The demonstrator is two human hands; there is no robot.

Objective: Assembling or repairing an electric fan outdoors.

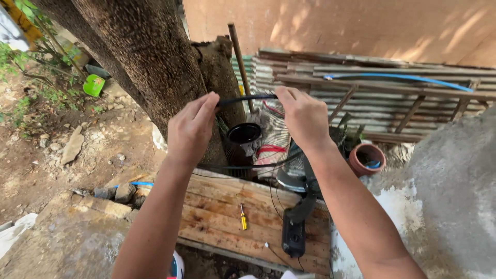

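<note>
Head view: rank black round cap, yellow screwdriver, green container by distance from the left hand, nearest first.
From the left hand:
1. Black round cap, just right of the hand, beside the tree trunk.
2. Yellow screwdriver, below and to the right, lying on the wooden planks.
3. Green container, up and to the left, on the ground beyond the trunk.

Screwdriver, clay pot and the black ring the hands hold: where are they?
Yellow screwdriver (243, 217), head view, its handle.
Clay pot (361, 166), head view, its outer wall.
Black ring (245, 97), head view, the stretch between both hands.
</note>
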